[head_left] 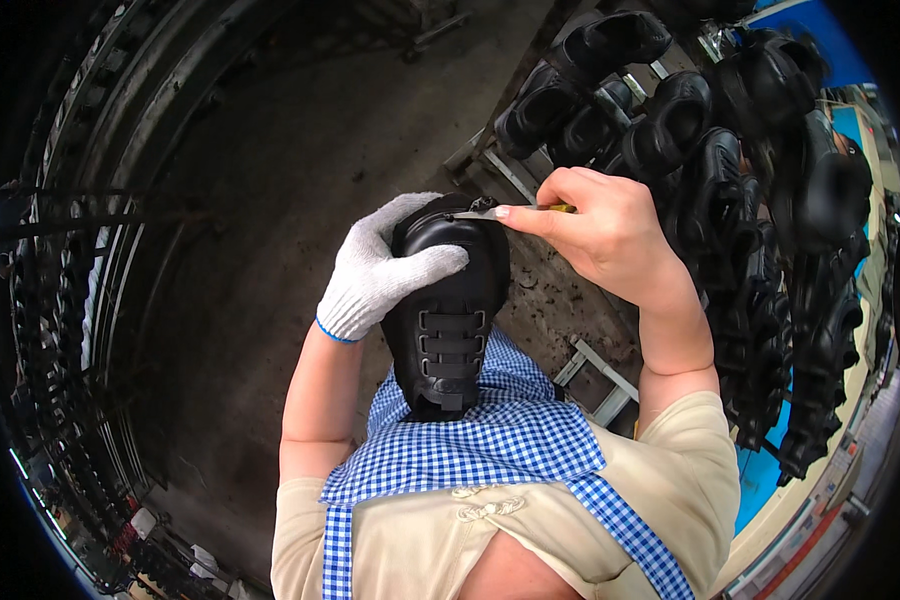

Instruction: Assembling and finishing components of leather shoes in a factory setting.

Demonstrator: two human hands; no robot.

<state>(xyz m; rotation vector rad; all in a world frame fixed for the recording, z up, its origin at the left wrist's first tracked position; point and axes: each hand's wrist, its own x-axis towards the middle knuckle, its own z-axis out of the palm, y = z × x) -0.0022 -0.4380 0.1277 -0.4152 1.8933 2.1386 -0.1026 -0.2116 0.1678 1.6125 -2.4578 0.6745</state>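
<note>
Head view: your gloved left hand (pixel 382 272) grasps the black shoe (pixel 450 290) before your apron (pixel 470 460); your right hand (pixel 605 228) pinches a knife (pixel 478 214) at its toe. Trimming looks unfinished (ragged black bit (pixel 483 203) there); which edges are done, can't tell.

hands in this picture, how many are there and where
2. The left hand, gloved in white, grips the black shoe near its toe; the bare right hand holds a blade at the toe end. No other hand shows.

No txt or nos. legible (signs & labels incl.).
</note>
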